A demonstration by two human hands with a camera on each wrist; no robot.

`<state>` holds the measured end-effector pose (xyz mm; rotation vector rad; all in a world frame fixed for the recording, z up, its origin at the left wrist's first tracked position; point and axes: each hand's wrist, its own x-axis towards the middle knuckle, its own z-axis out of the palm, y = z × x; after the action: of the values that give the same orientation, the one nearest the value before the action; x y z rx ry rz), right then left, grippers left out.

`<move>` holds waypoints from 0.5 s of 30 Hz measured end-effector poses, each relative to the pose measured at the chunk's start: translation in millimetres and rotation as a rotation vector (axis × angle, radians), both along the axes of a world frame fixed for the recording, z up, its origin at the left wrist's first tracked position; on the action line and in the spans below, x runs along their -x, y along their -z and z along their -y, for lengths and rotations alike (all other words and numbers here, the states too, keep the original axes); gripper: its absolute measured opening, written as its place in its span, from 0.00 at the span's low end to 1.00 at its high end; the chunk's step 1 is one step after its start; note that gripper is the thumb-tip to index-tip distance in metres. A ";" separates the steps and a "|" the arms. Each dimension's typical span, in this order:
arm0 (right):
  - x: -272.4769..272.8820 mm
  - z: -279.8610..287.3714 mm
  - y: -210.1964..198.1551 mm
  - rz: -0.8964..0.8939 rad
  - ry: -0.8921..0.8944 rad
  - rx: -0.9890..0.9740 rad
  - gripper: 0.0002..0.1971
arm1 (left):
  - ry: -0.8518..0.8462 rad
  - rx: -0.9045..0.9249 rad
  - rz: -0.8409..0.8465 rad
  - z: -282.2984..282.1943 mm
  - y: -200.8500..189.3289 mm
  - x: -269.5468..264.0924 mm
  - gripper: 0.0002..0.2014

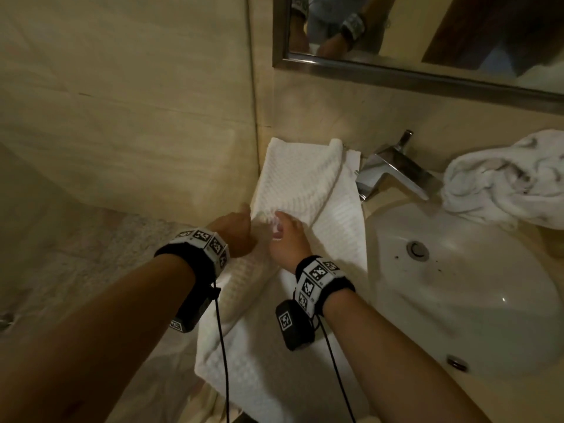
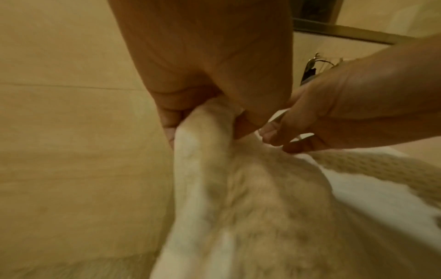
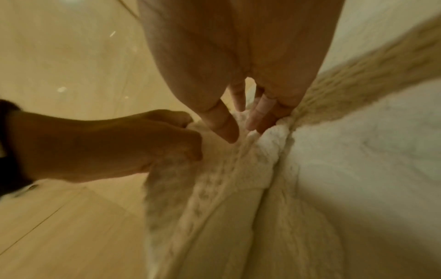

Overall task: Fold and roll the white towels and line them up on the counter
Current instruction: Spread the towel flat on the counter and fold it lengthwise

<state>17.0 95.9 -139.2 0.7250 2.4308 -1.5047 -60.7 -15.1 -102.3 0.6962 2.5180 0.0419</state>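
Soft, limp white waffle-weave towel (image 1: 293, 181); left hand (image 1: 236, 233) pinched its folded edge, right hand (image 1: 287, 239) fingertips gripped alongside; best held at the edge.

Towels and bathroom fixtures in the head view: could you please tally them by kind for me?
White towels: 2, the flat towel that both hands grip and the crumpled towel
Faucets: 1, the faucet
Sinks: 1, the sink
Mirrors: 1, the mirror
Total: 5
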 end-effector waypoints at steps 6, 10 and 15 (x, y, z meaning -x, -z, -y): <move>8.6 -2.1 1.6 0.021 0.063 -0.030 0.29 | 0.029 0.319 0.199 4.4 -29.2 -12.5 0.16; 4.9 -0.7 4.2 0.017 0.072 -0.041 0.27 | 0.063 0.389 0.220 7.2 -31.1 -22.6 0.16; -2.0 3.2 -0.5 0.022 0.135 0.050 0.23 | 0.040 0.442 0.342 24.8 -37.2 -41.1 0.09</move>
<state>18.9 92.7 -138.7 0.9065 2.3616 -1.5902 -19.6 -40.0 -65.1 0.5055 2.0839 -0.3683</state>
